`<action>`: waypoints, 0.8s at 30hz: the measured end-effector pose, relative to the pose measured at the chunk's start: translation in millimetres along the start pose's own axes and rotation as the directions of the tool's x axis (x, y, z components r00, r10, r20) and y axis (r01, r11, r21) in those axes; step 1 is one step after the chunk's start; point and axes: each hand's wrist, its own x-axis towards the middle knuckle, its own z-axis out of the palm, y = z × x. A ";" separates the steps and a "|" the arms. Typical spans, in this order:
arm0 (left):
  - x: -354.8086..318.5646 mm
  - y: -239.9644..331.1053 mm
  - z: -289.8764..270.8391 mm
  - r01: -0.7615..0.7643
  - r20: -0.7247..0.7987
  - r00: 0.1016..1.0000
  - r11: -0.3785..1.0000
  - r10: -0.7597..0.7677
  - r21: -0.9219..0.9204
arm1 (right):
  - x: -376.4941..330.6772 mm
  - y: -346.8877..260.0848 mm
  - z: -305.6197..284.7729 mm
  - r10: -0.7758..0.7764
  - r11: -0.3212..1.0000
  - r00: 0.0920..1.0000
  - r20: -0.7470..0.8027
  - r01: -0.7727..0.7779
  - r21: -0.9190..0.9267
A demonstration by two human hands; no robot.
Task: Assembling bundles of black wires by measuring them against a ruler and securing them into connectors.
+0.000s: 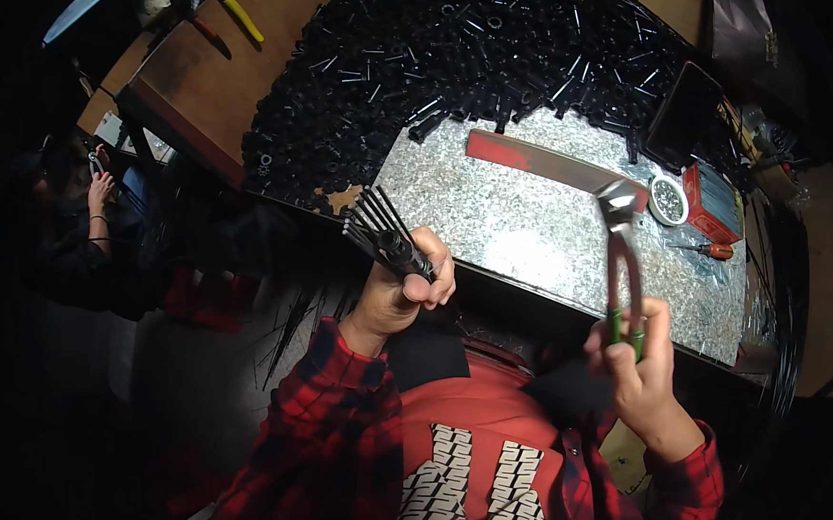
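Left hand [413,284] closed around a bundle of black rods [380,227], fanned out, held at near edge of tabletop [208,85]. Right hand [641,355] gripping green-handled pliers [623,263], jaws up over the metal sheet [514,218]. Heap of black parts [448,62] behind sheet. Small round tin [668,200] beside red box [711,204], contents too small to tell. Screwdriver [708,249] just in front of the box.

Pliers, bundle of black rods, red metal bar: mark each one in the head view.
pliers [620,236]: head view, on the metal shaft below the jaws.
bundle of black rods [380,231]: head view, on the fanned rods above the left hand.
red metal bar [514,153]: head view, on its red painted face.
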 end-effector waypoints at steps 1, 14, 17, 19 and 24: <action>0.0 -0.9 0.0 0.001 0.002 1.000 1.000 -0.001 -0.003 | 1.0 -0.8 -2.5 -0.053 0.999 0.998 -0.014 0.053 0.000; -4.3 5.4 15.1 0.130 -0.025 0.990 0.979 -0.136 -0.157 | 26.1 -21.8 -2.9 -0.556 0.274 0.803 0.217 0.423 -0.864; -6.3 4.9 18.6 0.148 -0.073 0.984 0.979 -0.160 -0.142 | 27.3 -22.1 5.9 -0.549 0.236 0.797 0.253 0.437 -0.868; -6.7 6.2 18.6 0.155 -0.106 0.981 0.987 -0.160 -0.051 | 27.4 -22.9 9.0 -0.559 0.218 0.787 0.262 0.444 -0.869; -7.0 -1.7 18.9 0.066 -0.125 0.991 0.994 -0.055 0.082 | 27.7 -23.5 12.0 -0.529 0.214 0.806 0.266 0.430 -0.877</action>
